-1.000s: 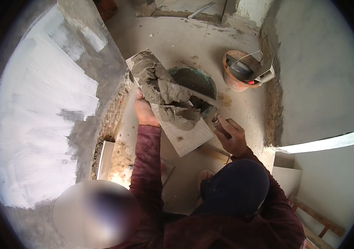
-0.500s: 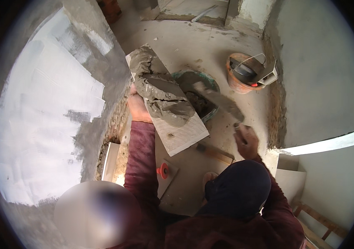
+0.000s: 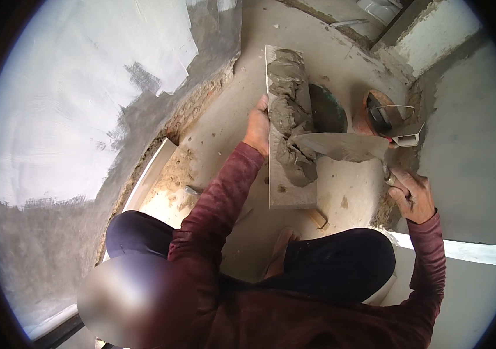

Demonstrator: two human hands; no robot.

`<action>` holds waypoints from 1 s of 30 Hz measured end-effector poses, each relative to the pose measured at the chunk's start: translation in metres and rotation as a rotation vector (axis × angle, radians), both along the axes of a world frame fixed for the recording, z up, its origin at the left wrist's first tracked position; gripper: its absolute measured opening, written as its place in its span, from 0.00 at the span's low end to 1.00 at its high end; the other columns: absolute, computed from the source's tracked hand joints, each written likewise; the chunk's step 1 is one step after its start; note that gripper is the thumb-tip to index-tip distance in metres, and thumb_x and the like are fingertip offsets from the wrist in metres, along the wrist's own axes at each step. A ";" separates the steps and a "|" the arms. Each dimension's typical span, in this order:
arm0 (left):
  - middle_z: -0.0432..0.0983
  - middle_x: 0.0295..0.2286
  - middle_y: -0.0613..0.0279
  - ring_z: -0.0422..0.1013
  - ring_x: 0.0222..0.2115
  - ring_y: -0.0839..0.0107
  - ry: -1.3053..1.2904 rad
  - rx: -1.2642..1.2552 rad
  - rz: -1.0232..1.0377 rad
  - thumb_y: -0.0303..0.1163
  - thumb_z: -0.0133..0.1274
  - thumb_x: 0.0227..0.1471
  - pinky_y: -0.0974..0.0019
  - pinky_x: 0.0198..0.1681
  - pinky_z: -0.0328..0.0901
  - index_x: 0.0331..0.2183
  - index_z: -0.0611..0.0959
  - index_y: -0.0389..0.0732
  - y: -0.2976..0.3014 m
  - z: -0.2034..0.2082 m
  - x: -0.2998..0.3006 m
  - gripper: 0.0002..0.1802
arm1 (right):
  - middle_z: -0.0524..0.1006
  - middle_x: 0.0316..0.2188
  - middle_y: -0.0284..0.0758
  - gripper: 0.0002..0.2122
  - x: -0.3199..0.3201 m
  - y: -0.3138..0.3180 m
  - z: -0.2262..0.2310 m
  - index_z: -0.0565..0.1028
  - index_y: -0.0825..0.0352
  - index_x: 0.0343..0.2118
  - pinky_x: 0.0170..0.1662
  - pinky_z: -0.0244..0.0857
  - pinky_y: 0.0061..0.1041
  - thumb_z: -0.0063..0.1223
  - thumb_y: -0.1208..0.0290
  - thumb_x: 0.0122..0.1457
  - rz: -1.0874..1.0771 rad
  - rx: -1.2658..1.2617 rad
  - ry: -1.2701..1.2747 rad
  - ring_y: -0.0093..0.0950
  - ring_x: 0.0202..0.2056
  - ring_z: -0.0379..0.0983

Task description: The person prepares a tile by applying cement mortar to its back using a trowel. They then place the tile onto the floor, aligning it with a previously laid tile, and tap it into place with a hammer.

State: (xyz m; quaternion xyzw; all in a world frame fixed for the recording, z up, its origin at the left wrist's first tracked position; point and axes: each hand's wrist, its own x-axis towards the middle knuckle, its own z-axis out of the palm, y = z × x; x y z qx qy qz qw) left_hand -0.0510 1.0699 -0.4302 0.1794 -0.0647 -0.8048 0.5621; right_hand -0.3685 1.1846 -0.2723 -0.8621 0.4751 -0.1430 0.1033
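A long pale tile (image 3: 290,200) is held up in front of me, its top face thickly coated with wet grey mortar (image 3: 287,113). My left hand (image 3: 257,129) grips the tile by its left long edge, with the fingers hidden underneath. In my right hand (image 3: 414,198) is the handle of a pointed trowel (image 3: 350,146). The trowel's blade reaches left across the tile's right edge, and its tip touches the mortar. Bare tile shows at the near end.
Behind the tile stands a dark green tub (image 3: 328,110), partly hidden. An orange bucket (image 3: 363,122) with tools is to its right. A partly plastered wall (image 3: 114,99) rises at left, with a pale strip (image 3: 149,174) along its base. A wooden piece (image 3: 316,218) lies near my foot.
My view has turned. The tile has swung from slanting to nearly straight ahead. The trowel, blurred over the tub before, now lies with its tip at the mortar.
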 end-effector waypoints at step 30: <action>0.71 0.47 0.56 0.69 0.47 0.63 -0.128 -0.055 -0.020 0.50 0.39 0.60 0.59 0.51 0.64 0.53 0.69 0.37 0.035 -0.011 0.023 0.29 | 0.64 0.15 0.26 0.17 0.023 -0.096 -0.055 0.72 0.68 0.37 0.16 0.54 0.16 0.39 0.58 0.65 -0.066 0.673 -0.512 0.14 0.13 0.59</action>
